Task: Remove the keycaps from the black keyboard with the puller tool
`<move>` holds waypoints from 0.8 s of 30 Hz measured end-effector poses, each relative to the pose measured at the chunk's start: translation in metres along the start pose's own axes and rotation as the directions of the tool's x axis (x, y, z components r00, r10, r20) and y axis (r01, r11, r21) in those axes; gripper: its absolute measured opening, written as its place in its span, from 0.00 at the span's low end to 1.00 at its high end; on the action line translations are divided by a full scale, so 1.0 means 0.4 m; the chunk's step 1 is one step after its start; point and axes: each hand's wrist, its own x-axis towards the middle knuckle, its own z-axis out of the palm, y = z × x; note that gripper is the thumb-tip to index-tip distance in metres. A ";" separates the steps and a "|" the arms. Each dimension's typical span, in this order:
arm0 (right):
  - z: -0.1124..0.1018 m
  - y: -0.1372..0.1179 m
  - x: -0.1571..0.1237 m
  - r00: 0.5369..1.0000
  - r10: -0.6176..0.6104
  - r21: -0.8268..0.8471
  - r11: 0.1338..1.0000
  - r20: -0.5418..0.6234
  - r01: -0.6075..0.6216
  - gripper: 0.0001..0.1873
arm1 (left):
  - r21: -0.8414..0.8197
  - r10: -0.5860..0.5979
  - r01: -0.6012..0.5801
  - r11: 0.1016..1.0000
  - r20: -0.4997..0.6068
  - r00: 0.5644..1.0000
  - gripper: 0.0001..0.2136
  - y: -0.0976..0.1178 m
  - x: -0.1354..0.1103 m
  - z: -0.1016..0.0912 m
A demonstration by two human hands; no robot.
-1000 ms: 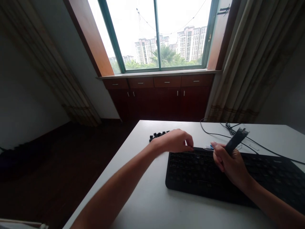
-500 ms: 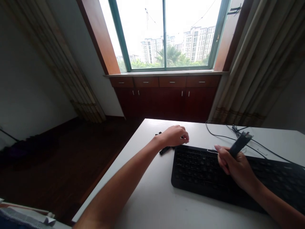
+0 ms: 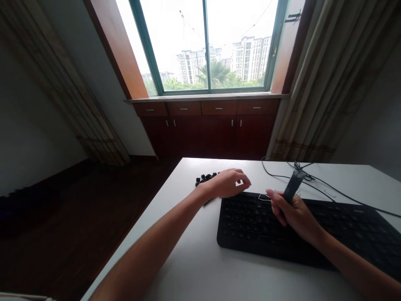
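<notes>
My right hand (image 3: 293,211) is closed around a dark, flat handle-like tool (image 3: 293,184) whose paler end points up and away. A thin bent wire (image 3: 264,197) shows at that hand's thumb tip, above the keyboard's far edge; I cannot tell if it is gripped. The black keyboard (image 3: 250,242) lies under the right hand. Just beyond its far left corner is my left hand (image 3: 232,183), fingers curled and thumb close to the index finger; whatever is between them is too small to make out. Small black keycaps (image 3: 203,179) lie in a pile behind the left wrist, partly hidden.
A black cable (image 3: 344,200) runs over the white table (image 3: 194,259) behind the keyboard, with a tangled bundle near the back. Another bent wire (image 3: 329,194) lies there. Beyond the table stand a red-brown cabinet (image 3: 203,129) and a window (image 3: 206,50).
The view has turned slightly right, and more of the keycap pile shows past my left wrist. My right hand, with the dark tool, has moved slightly left over the keyboard.
</notes>
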 end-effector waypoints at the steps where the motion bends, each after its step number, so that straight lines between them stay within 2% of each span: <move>1: 0.000 -0.002 0.000 1.000 -0.006 0.005 1.000 0.004 0.006 0.30 | -0.059 0.005 -0.005 0.998 -0.001 1.000 0.11 0.014 0.006 0.014; 6: 0.001 -0.004 0.000 0.997 -0.071 0.040 0.997 -0.014 0.072 0.30 | -0.344 0.004 -0.012 0.939 -0.023 1.000 0.14 0.077 0.027 0.105; 10: 0.002 -0.004 0.001 0.996 -0.086 0.108 0.990 -0.038 0.089 0.24 | -0.533 -0.071 0.019 0.846 -0.077 0.995 0.17 0.089 0.032 0.150; 15: -0.001 -0.003 0.005 0.984 -0.142 0.096 0.984 -0.108 0.152 0.19 | -0.695 -0.207 0.061 0.716 -0.127 0.970 0.20 0.073 0.036 0.154; 18: -0.003 -0.002 0.008 0.986 -0.126 0.060 0.989 -0.114 0.133 0.22 | -0.749 -0.266 0.090 0.656 -0.118 0.957 0.20 0.065 0.037 0.152; 24: -0.011 -0.001 0.015 0.989 -0.104 -0.096 0.991 -0.109 0.093 0.25 | -0.777 -0.292 0.095 0.622 -0.118 0.949 0.18 0.061 0.041 0.159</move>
